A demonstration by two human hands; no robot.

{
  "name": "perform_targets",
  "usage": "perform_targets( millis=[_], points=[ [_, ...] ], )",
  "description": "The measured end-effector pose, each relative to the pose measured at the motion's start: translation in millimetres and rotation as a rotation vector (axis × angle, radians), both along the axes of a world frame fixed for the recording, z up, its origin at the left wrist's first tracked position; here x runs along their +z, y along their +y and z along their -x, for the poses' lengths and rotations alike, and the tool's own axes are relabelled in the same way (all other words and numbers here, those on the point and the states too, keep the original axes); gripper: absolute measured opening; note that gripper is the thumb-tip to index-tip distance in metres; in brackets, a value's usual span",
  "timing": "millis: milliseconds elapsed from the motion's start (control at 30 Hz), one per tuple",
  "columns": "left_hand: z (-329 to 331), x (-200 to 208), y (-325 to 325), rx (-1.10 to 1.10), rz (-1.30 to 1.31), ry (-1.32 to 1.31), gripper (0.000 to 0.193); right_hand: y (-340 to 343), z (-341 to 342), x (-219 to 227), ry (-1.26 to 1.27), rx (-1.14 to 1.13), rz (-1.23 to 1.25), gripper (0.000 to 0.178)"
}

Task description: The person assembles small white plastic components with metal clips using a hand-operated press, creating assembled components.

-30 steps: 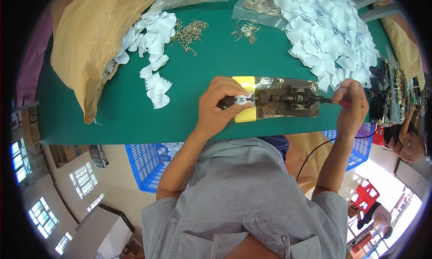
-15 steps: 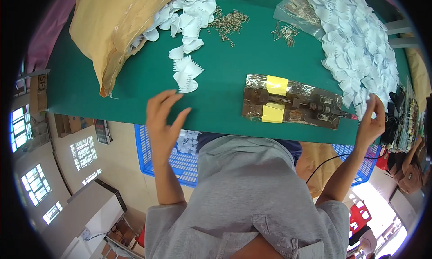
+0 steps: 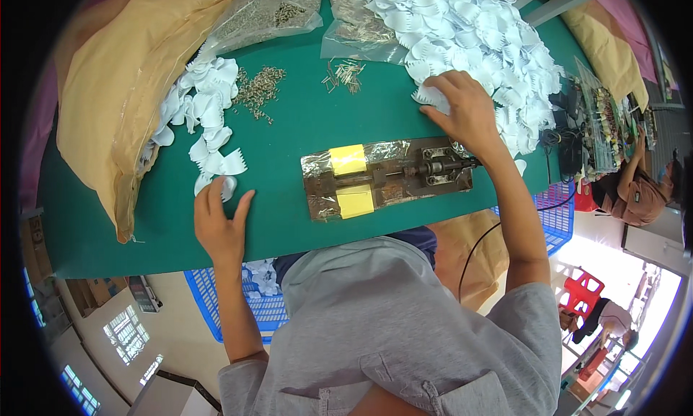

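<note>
White toothed plastic pieces, like claw hair clip halves, lie in a large heap at the far right. At the near left side of this heap, my right hand is closed with thumb and forefinger around a white clip half. My left hand is open, thumb apart, its fingertips at the nearest white clip half of a smaller trail on the left. Between my hands lies a dark metal clamp jig on a film-wrapped board with two yellow patches.
A pile of small metal springs and some thin pins lie beyond the jig. A tan sack fills the far left, beside clear plastic bags. Blue baskets stand below the green table. Another person is at the right.
My right hand has moved from beside the jig's right end to the big heap and closed on a clip half. My left hand has come to the left trail. The view has shifted right.
</note>
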State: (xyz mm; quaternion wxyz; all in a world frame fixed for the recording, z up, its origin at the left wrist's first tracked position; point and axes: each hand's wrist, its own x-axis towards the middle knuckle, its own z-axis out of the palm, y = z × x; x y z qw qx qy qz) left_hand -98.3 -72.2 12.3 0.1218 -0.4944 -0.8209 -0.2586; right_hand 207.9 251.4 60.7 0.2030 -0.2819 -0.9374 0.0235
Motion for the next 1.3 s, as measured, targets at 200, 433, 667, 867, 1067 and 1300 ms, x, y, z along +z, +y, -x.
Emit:
perform_targets(
  millis=[200,433,667,867,1067,1300],
  points=[
    [15.9,0.5,2.9,-0.05,0.127,0.196,0.033,12.5,3.4,7.2,0.233,-0.074,-0.083,0.016],
    [-59.3,77.7,13.0,-0.22,-0.167,-0.694,0.022,-21.7,21.4,14.8,0.511,-0.11,1.156,0.036],
    [-107.1,45.6,61.8,-0.687,-0.049,-0.245,0.026,-65.4,66.3,6.9,0.217,0.052,1.017,0.026],
    [-116.6,24.0,69.8,-0.551,-0.034,-0.084,0.024,-69.3,58.6,-12.9,-0.068,0.391,0.841,0.029],
    [-114.7,-0.5,69.6,-0.354,-0.249,-0.398,0.084,-75.1,65.3,10.2,-0.126,0.504,0.77,0.018],
    [-108.0,-6.3,72.0,-0.379,-0.198,-0.748,0.101,-78.4,63.9,17.4,-0.044,0.515,0.699,0.012]
  ],
)
